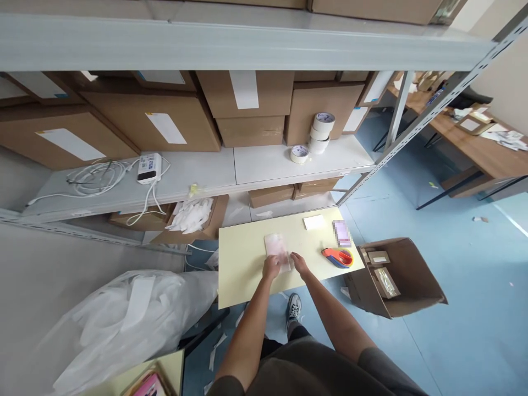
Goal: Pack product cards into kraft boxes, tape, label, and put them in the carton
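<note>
In the head view, a pink packet (275, 244) lies on the table (239, 258). The left hand (271, 267) pinches its seven o'clock edge; the right hand (300, 263), fingers narrow, is at four o'clock, grip unclear. A dispenser (339, 257) sits at three o'clock, a card (314, 222) at two.

The tape dispenser (335, 256) lies right of the packet (275, 246).

One head-height view, well above the near edge of the tabletop (242, 253), forward and down toward the shelving (264, 166).
</note>
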### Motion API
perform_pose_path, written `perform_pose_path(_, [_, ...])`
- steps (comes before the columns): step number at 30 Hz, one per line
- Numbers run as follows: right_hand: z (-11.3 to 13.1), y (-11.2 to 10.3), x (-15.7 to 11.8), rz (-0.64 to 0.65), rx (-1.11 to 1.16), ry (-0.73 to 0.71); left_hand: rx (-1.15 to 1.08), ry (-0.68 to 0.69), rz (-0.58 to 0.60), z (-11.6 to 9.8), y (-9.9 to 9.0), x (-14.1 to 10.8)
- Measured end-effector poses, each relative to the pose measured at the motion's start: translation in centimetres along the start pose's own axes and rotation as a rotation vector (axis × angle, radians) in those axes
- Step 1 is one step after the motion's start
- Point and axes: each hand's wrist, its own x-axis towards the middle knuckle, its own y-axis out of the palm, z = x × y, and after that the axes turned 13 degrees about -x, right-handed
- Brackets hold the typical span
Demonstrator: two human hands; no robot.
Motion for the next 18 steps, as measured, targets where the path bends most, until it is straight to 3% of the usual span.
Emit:
perform_pose_path(2, [0.1, 0.5, -0.4, 0.063, 0.038, 0.042, -0.063, -0.056, -0.073, 0.9, -0.7, -0.7])
perform_pose_path(5, [0.9, 2.2, -1.2, 0.117, 0.066, 0.048, -0.299, -0.149, -0.09, 2.7, -1.8, -1.9])
perform_pose_path(9, [2.9, 5.7, -2.1, 0.198, 0.065, 0.029, -0.499, -0.152, -0.145, 5.2, -4.2, -3.1])
perform_pose_path(12, [5.2, 9.5, -2.2, 0.248, 0.038, 0.018, -0.541, -0.139, -0.199, 7.4, -7.3, -3.3])
perform_pose_path(18, [9.3, 19.5, 0.3, 0.303, -0.011, -0.019, -0.615, -0.1, -0.215, 12.4, -15.6, -1.9])
